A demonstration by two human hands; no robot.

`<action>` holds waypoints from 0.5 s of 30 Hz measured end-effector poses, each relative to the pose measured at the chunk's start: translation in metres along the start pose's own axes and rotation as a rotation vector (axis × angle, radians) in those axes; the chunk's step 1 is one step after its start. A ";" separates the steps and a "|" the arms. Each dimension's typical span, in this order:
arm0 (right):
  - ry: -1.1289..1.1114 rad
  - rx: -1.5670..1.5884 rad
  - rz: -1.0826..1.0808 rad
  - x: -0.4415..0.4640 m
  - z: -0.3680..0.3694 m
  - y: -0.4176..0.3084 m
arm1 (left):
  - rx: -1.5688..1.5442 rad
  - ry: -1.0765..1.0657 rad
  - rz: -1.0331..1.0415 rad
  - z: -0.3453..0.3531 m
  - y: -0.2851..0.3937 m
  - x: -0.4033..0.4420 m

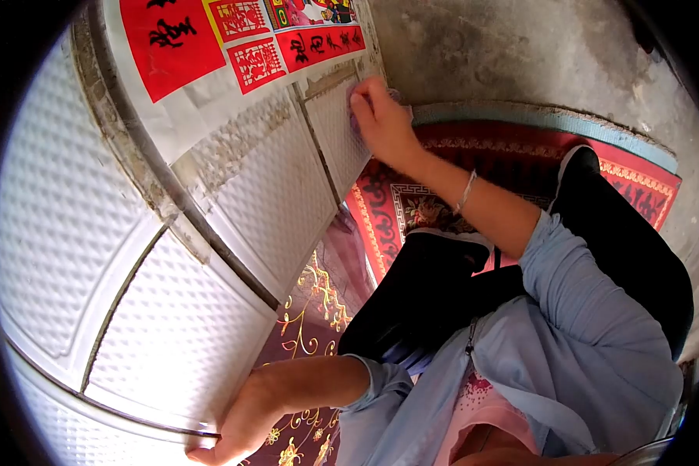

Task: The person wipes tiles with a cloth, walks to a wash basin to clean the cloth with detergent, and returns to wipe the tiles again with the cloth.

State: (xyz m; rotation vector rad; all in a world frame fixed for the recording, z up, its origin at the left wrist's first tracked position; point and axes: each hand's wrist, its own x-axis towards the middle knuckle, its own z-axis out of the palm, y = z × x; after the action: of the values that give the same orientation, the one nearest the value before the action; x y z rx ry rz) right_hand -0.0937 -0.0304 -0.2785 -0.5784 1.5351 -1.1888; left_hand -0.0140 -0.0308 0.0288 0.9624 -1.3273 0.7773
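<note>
My right hand (pixel 382 124), closed, presses a bunched purplish-grey cloth (pixel 354 123) against the far end of the white tiled wall (pixel 264 194). Only small parts of the cloth show around the fingers. A thin bracelet (pixel 467 192) circles that wrist. My left hand (pixel 245 423) rests against the lower edge of a nearer white tile (pixel 171 334), near the bottom of the view. One of its fingers is stretched out along the tile; the others are mostly hidden. The tiles have a dimpled surface, with dark, rough joints between them.
Red paper sheets with black writing (pixel 167 43) hang above the tiles. A red patterned rug (pixel 645 186) lies on the concrete floor (pixel 512 54), beneath my shoes. Dark fabric with gold embroidery (pixel 307 311) lies beside my bent black-clad legs (pixel 419 291).
</note>
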 end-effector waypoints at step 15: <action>-0.033 0.531 0.232 0.029 -0.002 0.025 | 0.010 -0.029 -0.012 -0.002 -0.002 0.003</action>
State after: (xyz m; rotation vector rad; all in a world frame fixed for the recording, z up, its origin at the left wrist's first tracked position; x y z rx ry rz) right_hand -0.0991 -0.0441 -0.3140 -0.0643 1.1520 -1.3261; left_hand -0.0111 -0.0300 0.0317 0.9919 -1.3429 0.7634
